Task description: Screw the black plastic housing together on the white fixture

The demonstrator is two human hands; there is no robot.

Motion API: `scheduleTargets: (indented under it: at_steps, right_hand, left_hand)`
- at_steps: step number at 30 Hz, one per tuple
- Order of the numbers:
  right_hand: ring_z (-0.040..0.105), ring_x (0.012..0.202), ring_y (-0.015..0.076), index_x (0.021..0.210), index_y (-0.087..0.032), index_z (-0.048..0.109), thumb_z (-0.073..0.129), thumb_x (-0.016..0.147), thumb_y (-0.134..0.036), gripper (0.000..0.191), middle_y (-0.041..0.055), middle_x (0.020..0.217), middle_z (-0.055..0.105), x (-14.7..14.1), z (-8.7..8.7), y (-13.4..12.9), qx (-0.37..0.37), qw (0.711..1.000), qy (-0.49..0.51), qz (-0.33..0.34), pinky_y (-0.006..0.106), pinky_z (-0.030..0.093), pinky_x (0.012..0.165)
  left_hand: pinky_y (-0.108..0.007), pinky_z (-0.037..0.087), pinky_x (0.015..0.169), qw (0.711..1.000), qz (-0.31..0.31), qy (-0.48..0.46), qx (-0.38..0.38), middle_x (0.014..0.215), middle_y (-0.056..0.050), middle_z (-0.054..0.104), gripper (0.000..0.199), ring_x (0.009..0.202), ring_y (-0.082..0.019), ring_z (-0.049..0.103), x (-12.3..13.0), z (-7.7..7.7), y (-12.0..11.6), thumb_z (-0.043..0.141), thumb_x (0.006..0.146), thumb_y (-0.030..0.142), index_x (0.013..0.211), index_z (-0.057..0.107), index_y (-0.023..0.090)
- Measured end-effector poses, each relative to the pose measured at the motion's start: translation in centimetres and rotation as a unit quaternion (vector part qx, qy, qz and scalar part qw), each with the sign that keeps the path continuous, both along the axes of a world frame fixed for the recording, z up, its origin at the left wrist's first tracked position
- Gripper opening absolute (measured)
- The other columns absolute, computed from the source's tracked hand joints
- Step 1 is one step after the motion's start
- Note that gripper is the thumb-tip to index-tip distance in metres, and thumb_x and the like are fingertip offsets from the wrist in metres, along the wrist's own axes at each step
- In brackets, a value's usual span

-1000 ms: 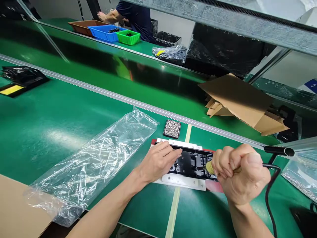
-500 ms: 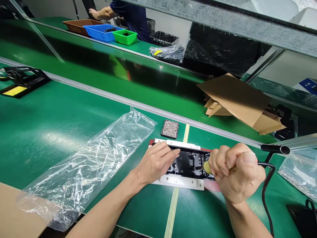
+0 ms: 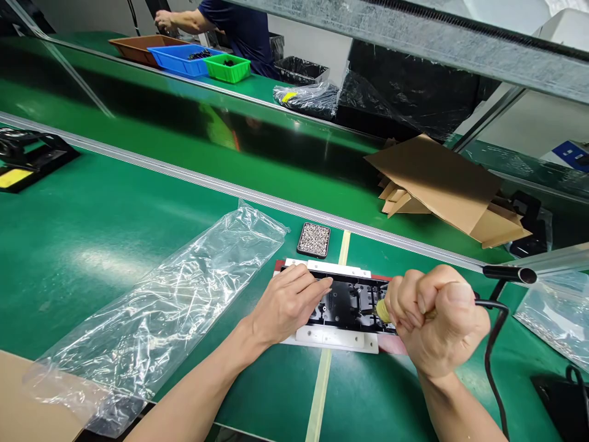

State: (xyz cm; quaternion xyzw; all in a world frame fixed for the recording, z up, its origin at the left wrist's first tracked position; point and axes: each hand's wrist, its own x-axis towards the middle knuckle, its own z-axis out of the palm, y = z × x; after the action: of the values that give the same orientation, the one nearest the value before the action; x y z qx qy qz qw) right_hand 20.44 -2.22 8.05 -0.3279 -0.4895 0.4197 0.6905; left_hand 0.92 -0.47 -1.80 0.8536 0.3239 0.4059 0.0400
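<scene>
A long black plastic housing [image 3: 340, 302] lies in a white fixture [image 3: 334, 337] on the green bench. Across its left part rests my left hand [image 3: 294, 301], fingers bent together over the housing's edge. My right hand [image 3: 437, 316] is wrapped in a fist round a tool with a yellowish collar [image 3: 382, 310], which points at the right part of the housing. The tool's tip is too small to make out. From behind the fist runs a black cable [image 3: 492, 356]. Just beyond the fixture sits a small black tray of tiny metal parts [image 3: 313, 239].
A clear plastic bag [image 3: 165, 307] lies at the left. Cardboard sheets [image 3: 437, 178] are stacked at back right, near a black tube [image 3: 510, 274]. A black stand [image 3: 37, 156] is far left. Across the bench, a person [image 3: 243, 31] stands by blue [image 3: 177, 61] and green bins [image 3: 229, 70].
The view has shifted slightly, so the scene sits a little further left. Both hands keep almost the same place on the housing and the tool. The other person's hand has moved a little left.
</scene>
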Motion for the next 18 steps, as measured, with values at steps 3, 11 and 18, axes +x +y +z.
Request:
scheduleTargets:
  at_steps: [3, 11, 18]
  right_hand:
    - [0.03, 0.04, 0.0072, 0.062, -0.018, 0.043, 0.054, 0.103, -0.037, 0.046, -0.0051, 0.048, 0.032, 0.03, -0.14, 0.01, -0.002, 1.0, -0.003, 0.004, 0.019, 0.027, 0.036]
    - [0.031, 0.042, 0.0075, 0.064, -0.019, 0.042, 0.051, 0.104, -0.039, 0.045, -0.0054, 0.05, 0.033, 0.17, -0.5, -0.03, 0.004, 1.0, -0.011, 0.015, 0.018, 0.029, 0.036]
    - [0.03, 0.04, 0.0063, 0.062, -0.018, 0.042, 0.052, 0.104, -0.036, 0.046, -0.0055, 0.049, 0.032, 0.14, -0.23, 0.01, 0.006, 1.0, -0.012, 0.007, 0.017, 0.029, 0.037]
  left_hand:
    - [-0.033, 0.048, 0.07, 1.0, 0.003, 0.002, 0.005, 0.082, -0.003, 0.061, 0.019, 0.076, -0.017, 0.051, 0.04, 0.01, -0.07, 0.059, 0.104, 0.009, 0.123, 0.063, 0.01]
    - [-0.032, 0.049, 0.071, 1.0, 0.007, 0.016, 0.01, 0.081, -0.003, 0.061, 0.022, 0.076, -0.017, 0.053, -0.12, -0.05, 0.03, 0.06, 0.103, 0.008, 0.125, 0.064, 0.011]
    - [-0.032, 0.049, 0.07, 1.0, 0.007, 0.009, 0.003, 0.083, -0.003, 0.063, 0.021, 0.078, -0.017, 0.053, -0.03, -0.07, 0.03, 0.06, 0.104, 0.008, 0.124, 0.062, 0.01]
